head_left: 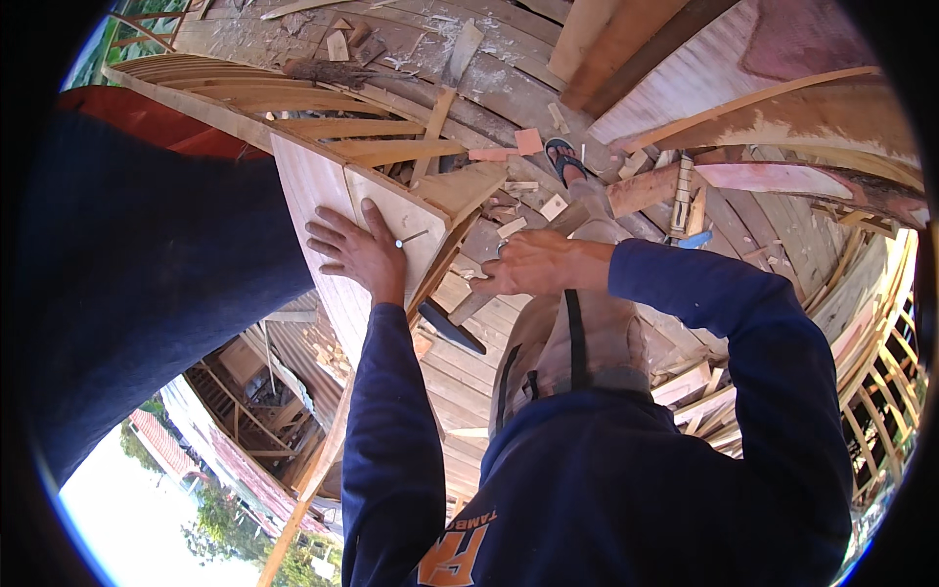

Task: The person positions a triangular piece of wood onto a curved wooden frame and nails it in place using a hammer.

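Note:
My left hand (357, 249) lies flat with fingers spread on a pale plank (308, 171) at the end of a ribbed wooden frame. Beside its thumb and wrist, a nail (400, 244) shows a bright head against the wood. My right hand (533, 262) is closed around the handle of a hammer (455, 330). The hammer's dark head hangs below and to the right of the plank, apart from the nail. Part of the handle is hidden by my fingers.
Curved wooden ribs (333, 127) run behind the plank. Wood offcuts (554, 207) and shavings litter the board floor (489, 83) around my sandalled foot (565, 161). Large curved hull planks (782, 127) rise at the right. A dark blue cover (176, 254) fills the left side.

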### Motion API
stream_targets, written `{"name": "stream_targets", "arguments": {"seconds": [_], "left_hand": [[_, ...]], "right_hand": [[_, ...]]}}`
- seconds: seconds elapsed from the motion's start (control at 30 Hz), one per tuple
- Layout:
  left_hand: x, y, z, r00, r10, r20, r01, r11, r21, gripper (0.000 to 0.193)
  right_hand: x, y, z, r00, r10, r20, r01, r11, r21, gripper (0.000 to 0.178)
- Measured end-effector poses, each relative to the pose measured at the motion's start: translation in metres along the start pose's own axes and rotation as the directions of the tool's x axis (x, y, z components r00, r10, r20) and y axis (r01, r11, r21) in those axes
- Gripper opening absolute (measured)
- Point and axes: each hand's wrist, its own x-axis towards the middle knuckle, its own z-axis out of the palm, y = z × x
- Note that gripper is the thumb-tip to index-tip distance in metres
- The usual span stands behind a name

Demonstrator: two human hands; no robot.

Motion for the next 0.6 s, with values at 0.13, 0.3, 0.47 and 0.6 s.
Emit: {"name": "stream_targets", "arguments": {"seconds": [0.13,0.3,0.47,0.6], "left_hand": [[0.001,0.001,-0.001,1.0,0.001,-0.019,-0.001,1.0,0.011,0.083],[-0.003,0.002,-0.002,0.998,0.021,-0.051,-0.019,0.999,0.028,0.08],[-0.004,0.003,-0.006,0.998,0.022,-0.061,-0.022,1.0,-0.005,0.078],[-0.001,0.004,-0.009,1.0,0.01,-0.015,-0.011,0.999,-0.037,0.073]], "right_hand": [[0.0,-0.001,-0.006,0.993,0.013,0.118,-0.01,1.0,-0.024,0.041],[-0.029,-0.021,0.001,0.994,0.08,0.078,-0.089,0.989,0.12,0.027],[-0.07,-0.043,0.007,0.965,0.261,0.013,-0.243,0.878,0.412,0.041],[-0.081,-0.073,-0.022,0.87,0.493,0.014,-0.399,0.685,0.61,0.048]]}}
